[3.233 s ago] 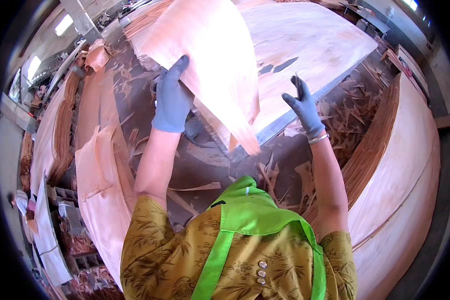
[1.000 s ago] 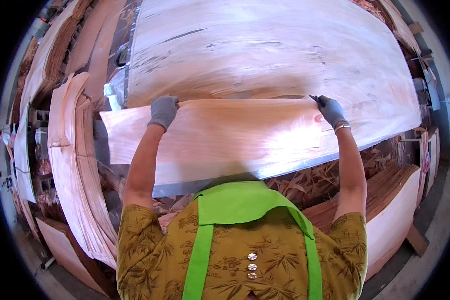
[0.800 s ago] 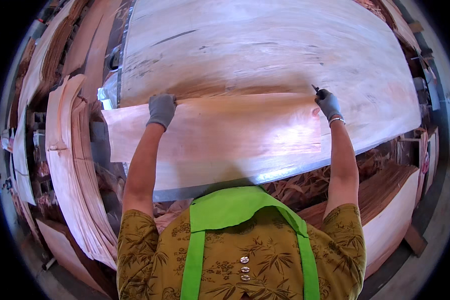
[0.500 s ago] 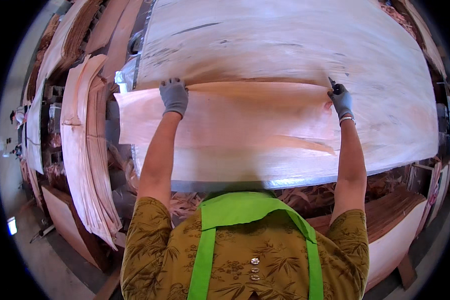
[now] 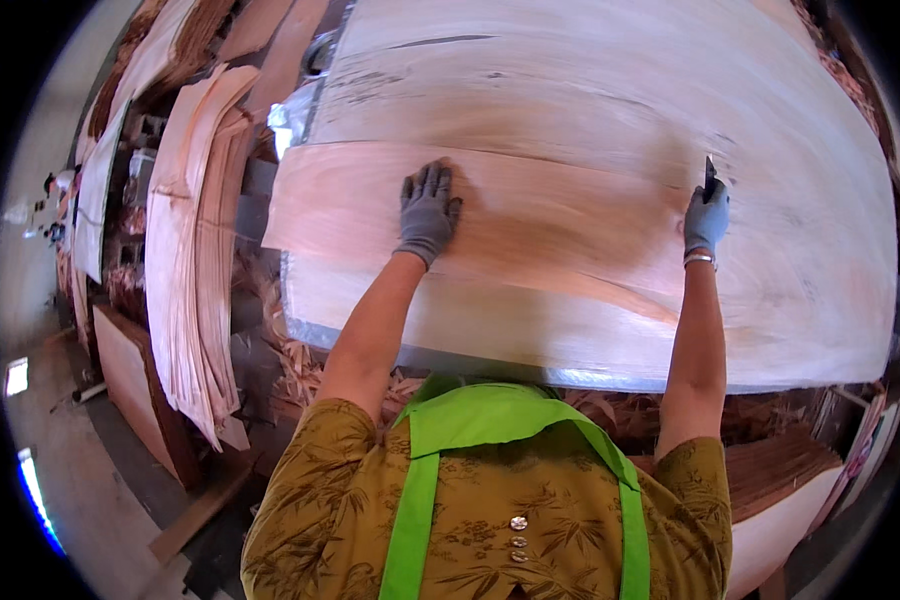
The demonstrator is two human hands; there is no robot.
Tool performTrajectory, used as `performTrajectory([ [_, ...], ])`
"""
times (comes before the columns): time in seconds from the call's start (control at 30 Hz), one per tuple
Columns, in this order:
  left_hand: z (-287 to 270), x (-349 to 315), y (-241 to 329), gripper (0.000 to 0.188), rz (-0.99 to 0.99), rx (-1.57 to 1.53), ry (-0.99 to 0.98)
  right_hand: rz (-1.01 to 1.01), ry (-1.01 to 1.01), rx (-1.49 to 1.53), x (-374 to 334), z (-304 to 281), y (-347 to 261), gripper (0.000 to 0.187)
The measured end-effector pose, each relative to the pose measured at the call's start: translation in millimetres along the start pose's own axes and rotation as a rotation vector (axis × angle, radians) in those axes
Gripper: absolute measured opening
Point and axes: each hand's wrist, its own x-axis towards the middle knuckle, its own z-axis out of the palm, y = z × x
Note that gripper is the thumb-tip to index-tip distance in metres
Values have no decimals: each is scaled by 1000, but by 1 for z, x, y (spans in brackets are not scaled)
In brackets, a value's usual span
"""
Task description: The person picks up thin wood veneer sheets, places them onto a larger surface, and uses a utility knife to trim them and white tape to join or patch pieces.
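Observation:
A thin reddish strip of wood veneer (image 5: 550, 205) lies flat across a large pale veneer sheet (image 5: 570, 70) on the worktable. My gloved left hand (image 5: 429, 210) rests palm down on the strip's left part, fingers stretched out. At the strip's right end, my gloved right hand (image 5: 707, 215) is closed around a dark-handled knife (image 5: 710, 177), its tip pointing away from me. A split runs along the strip's near edge towards the right.
Bent veneer strips (image 5: 195, 260) hang in a stack left of the table. Veneer scraps (image 5: 300, 370) lie below its near edge. Stacked sheets (image 5: 785, 490) stand at the lower right, and a board (image 5: 135, 390) leans at the lower left.
My left hand has let go of the strip's far edge and moved right onto its surface. The strip now lies flatter. The knife in my right hand points more upright, and my view has shifted.

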Motion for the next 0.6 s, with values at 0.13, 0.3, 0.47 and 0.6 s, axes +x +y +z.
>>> performTrajectory([
  [0.13,-21,14,-21,45,135,-159,-58,-150,-469,360,-69,35,-89,39],
  [0.3,-18,14,-37,43,67,-103,46,-330,-897,-11,-172,50,-227,47],
  [0.47,-9,14,-39,48,-72,-88,81,-274,-856,-51,-162,91,-305,29],
  [0.6,3,16,-42,52,-154,-63,108,-223,-767,-98,-136,127,-356,30],
])
